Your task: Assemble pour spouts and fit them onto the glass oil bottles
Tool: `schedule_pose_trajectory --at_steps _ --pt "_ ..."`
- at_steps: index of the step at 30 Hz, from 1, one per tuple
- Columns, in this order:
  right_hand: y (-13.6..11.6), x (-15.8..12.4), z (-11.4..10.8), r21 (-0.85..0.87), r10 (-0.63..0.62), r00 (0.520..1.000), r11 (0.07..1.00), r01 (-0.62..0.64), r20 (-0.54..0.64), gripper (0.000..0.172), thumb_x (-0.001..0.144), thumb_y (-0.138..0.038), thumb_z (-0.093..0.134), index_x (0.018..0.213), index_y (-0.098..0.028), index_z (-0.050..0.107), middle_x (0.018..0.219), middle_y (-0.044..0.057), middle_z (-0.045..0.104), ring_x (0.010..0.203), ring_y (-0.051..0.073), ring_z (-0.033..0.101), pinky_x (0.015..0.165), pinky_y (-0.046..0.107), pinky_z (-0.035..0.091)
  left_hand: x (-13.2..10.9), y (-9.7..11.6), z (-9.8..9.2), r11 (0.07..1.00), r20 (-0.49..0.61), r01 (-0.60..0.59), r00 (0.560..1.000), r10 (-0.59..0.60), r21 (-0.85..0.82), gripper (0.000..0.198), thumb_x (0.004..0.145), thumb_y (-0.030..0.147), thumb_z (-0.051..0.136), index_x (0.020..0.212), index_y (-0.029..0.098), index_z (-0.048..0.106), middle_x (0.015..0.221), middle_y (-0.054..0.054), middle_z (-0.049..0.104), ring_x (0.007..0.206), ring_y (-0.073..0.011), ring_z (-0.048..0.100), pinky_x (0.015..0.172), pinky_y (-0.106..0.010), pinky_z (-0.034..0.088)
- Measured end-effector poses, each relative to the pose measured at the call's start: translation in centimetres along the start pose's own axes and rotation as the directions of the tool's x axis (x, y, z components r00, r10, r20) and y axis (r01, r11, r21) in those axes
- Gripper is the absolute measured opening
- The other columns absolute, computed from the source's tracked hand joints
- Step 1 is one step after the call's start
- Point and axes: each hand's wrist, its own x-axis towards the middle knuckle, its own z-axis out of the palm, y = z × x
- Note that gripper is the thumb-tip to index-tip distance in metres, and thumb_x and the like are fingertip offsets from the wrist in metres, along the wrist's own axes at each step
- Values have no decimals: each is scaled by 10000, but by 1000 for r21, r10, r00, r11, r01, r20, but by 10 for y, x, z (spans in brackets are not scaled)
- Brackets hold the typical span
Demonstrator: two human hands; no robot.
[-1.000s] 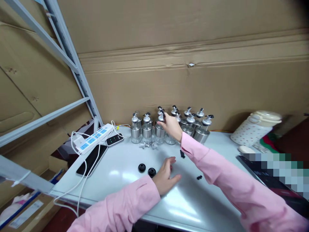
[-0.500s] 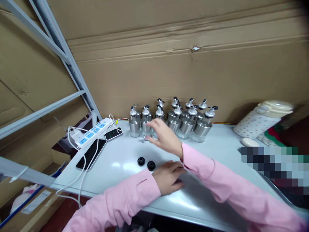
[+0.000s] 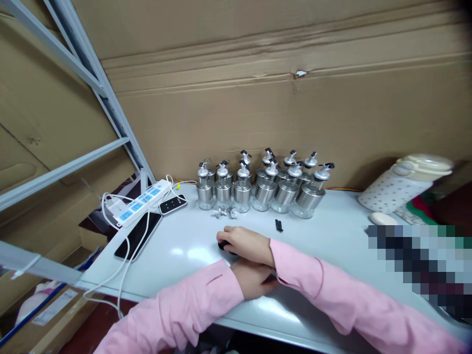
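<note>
Here, right hand lying palm-down on the white table, fingers curled over a small black cap at the fingertips (only its dark edge peeking out leftward). Whether pinched or merely covered: cannot tell. Left hand tucked under the right wrist, resting flat, apparently holding nothing, though partly hidden. Nearer to the cap: clearly the right. Well beyond, toward the cardboard wall, a cluster of steel dispenser bottles; just before them two loose metal spouts, and off right a small black clip.

Dim, perhaps overhead-lit; tabletop glare, warped edges.
</note>
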Motion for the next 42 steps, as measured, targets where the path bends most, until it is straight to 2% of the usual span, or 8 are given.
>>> schedule_pose_trajectory --at_steps 5,10,14,17,20,27,35,42 --pt "7 2 -4 -35 82 991 996 -86 -103 300 804 -376 600 1067 -235 564 958 44 629 780 184 621 644 246 423 3 -1 -1 986 67 -94 994 85 140 355 806 267 527 1145 166 560 1127 -108 609 1054 -289 550 906 -397 434" --pt "32 16 -8 -64 395 867 900 -432 -304 203 877 -202 460 976 -87 595 952 214 633 845 290 631 677 340 435 8 1 -5 982 91 -142 987 131 125 379 764 221 589 1139 182 549 1187 -132 543 1135 -304 472 992 -433 348" --pt "44 20 -10 -39 467 826 864 -503 -317 154 829 -162 510 775 -88 635 834 222 659 807 303 643 649 334 433 9 3 -7 993 121 -100 988 92 63 385 758 199 585 1133 167 505 1193 -145 502 1134 -319 459 977 -456 364" --pt "44 3 -15 15 491 805 856 -516 -334 141 811 -173 525 727 -123 627 782 166 675 757 264 644 623 299 418 8 3 -4 990 -54 22 998 -29 -139 337 768 155 543 1086 171 432 1082 -117 508 1044 -262 509 921 -428 423" --pt "46 -32 -21 107 513 788 854 -510 -342 181 822 -267 524 699 -154 594 692 80 663 655 189 615 580 254 399 9 2 0 909 -315 22 934 -167 -416 313 785 128 500 1034 203 326 1040 -75 436 948 -184 535 833 -371 478" --pt "49 -94 -8 801 535 831 559 -213 -152 341 654 -479 631 614 -168 497 573 -8 529 500 98 426 486 222 327 12 3 1 849 -398 -76 902 -165 -523 349 817 176 534 1102 228 338 1091 -68 387 929 -153 528 802 -333 484" --pt "42 -101 0 815 364 930 552 -179 -42 353 772 -461 527 652 -137 598 526 -26 458 483 80 369 480 218 297 12 9 -13 932 -323 -73 945 -48 -354 214 871 216 484 1072 204 556 1027 -73 487 960 -180 520 856 -327 445" --pt "74 -123 -19 725 405 911 650 -229 -75 320 764 -437 546 801 -145 670 648 19 594 558 116 477 538 238 380 14 6 -12 890 -289 -110 957 -25 -442 285 943 252 308 1040 194 568 1001 -78 544 860 -152 583 741 -294 482"
